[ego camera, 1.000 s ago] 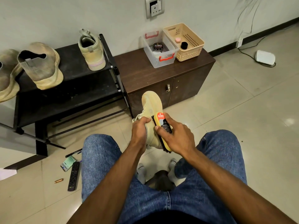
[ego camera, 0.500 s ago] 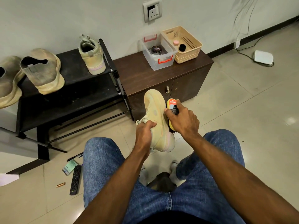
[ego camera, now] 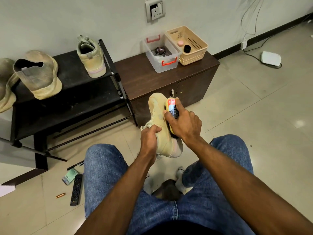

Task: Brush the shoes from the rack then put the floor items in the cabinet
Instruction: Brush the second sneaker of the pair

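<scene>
Brushing goes best if my left hand (ego camera: 149, 139) keeps its tight grip on the shoe (ego camera: 163, 133), held mid-frame above my knees, while my right hand (ego camera: 183, 123), fingers curled round the brush (ego camera: 171, 109), presses the bristles flat along the side. Short, even strokes toe to heel should lift dust; three shoes wait on the rack (ego camera: 71, 99) at upper left.

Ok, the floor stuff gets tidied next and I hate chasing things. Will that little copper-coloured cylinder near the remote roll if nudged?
Probably. The copper cylinder looks round and lies on its side on smooth, glossy floor tile, so a nudge could send it rolling. It looks small, so likely light. The flat remote beside it should stay put.
</scene>
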